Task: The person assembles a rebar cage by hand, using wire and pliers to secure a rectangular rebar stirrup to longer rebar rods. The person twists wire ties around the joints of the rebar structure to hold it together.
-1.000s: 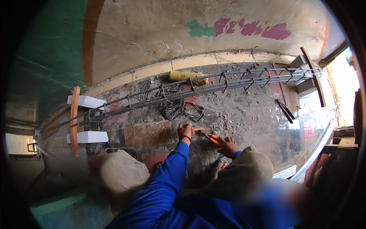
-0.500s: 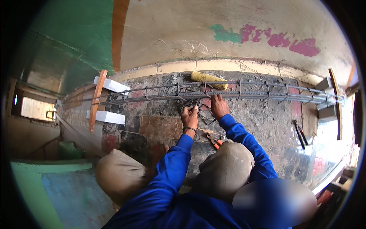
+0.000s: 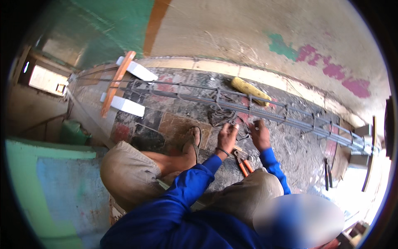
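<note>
— What is the worker wearing on the upper body?
— A bright blue long-sleeved shirt, its cuffs reaching both wrists, and a thin dark band is circling the wrist of the left hand (image 3: 227, 138).
— And the right hand (image 3: 260, 135)?
— It is showing no glove or band.
— Below the waist?
— Loose khaki shorts are covering both thighs, and a dark-strapped open sandal (image 3: 193, 141) is sitting on the left foot.

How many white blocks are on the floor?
2. One white block lies at the far end of the rebar cage, by the wall. The other white block lies nearer, just this side of the orange plank. More could be hidden.
</note>
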Tool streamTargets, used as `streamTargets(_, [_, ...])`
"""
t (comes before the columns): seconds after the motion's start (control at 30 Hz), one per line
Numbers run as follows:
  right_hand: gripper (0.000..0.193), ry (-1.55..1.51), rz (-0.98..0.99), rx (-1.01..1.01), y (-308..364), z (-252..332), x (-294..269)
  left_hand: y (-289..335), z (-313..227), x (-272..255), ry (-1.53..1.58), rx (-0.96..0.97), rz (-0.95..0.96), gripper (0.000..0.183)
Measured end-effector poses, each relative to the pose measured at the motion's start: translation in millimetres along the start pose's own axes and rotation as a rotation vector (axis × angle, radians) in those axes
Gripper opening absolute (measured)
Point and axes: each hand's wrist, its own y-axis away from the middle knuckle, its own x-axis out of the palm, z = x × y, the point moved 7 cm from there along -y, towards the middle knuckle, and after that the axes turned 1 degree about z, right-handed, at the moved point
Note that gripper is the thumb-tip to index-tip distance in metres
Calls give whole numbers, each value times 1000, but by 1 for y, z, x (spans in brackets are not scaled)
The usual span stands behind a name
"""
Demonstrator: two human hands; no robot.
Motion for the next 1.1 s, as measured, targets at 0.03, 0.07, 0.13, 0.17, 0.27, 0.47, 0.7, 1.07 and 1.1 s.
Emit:
streamTargets(0.03, [29,-420,266,237,19,0,10,12,-9,-5,-13,-7,16,22])
streamTargets(0.07, [34,-683,373,316,34,17,3,23,-38,1,-77,195,-4,19])
streamTargets(0.13, [37,-1016,316,234,44,58,-27,38,-99,28,-151,569,-13,14])
streamTargets(0.17, [33,-935,197,185,43,66,-45,44,-127,41,-157,733,2,16])
streamTargets(0.27, [29,-930,-7,21,19,97,-94,53,-200,63,-259,911,33,30])
streamTargets(0.47, [26,-666,-188,-246,-29,169,-190,52,-341,69,-327,1148,355,29])
streamTargets(0.7, [19,-53,-160,-869,-66,353,-236,-3,-482,6,-392,1115,321,24])
streamTargets(1.07, [31,-436,481,-154,-55,222,-145,-23,-315,4,-437,791,774,16])
streamTargets(1.1, [32,-411,535,-95,-48,206,-134,-20,-296,8,-379,662,850,15])
